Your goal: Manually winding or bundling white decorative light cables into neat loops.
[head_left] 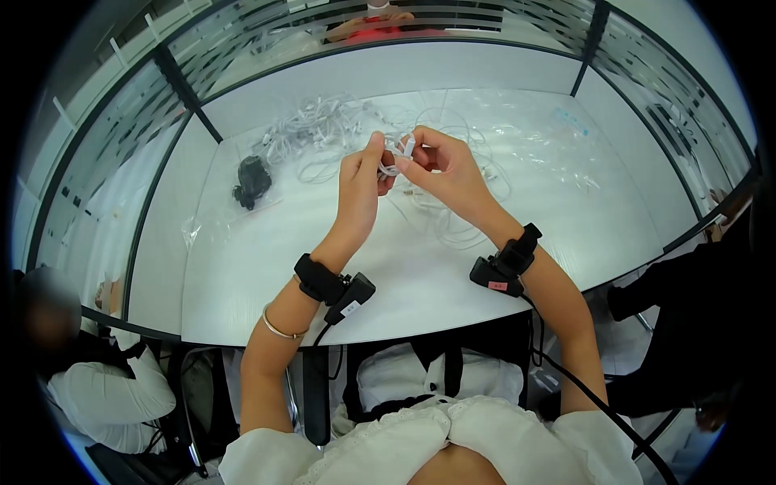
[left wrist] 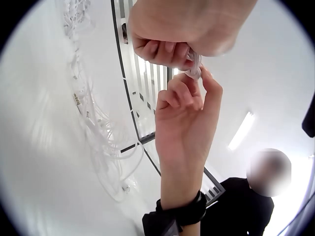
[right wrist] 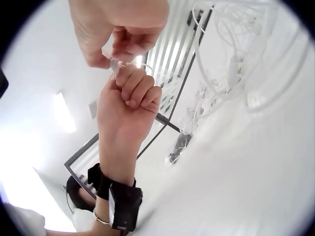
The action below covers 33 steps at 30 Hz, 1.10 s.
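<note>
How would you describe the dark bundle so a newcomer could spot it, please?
On the white desk, look toward its left side. There, beside the pile of white cables, lies the lumpy bundle, dark where its neighbours are white or clear.

The cables [head_left: 311, 128] are white, the wrist straps [head_left: 322, 279] black

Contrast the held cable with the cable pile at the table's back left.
The held cable is a small bunch; the cable pile is far larger and sprawls loosely. The held cable is raised between left hand and right hand, the cable pile down on the table. Both are white.
</note>
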Each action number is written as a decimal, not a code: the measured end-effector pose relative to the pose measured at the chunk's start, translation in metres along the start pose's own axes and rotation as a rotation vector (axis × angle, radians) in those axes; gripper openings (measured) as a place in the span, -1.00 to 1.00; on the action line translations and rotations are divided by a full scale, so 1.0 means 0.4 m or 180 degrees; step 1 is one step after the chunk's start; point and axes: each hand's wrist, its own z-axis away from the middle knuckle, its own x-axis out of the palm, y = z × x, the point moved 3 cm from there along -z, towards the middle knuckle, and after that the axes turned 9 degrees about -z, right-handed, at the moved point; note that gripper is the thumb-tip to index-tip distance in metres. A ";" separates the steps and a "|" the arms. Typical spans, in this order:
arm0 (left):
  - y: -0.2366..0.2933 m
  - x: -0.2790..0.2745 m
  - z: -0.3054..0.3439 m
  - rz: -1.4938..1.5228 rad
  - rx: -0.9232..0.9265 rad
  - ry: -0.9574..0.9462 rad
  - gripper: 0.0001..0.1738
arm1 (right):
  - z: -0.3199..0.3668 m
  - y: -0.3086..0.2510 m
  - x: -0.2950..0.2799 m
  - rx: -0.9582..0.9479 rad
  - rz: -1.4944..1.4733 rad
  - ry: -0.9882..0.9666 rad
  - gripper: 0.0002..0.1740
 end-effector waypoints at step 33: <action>0.011 0.002 0.021 -0.0349 0.0361 -0.0158 -0.35 | 0.025 -0.007 -0.015 0.0899 -0.1469 -0.0418 -0.84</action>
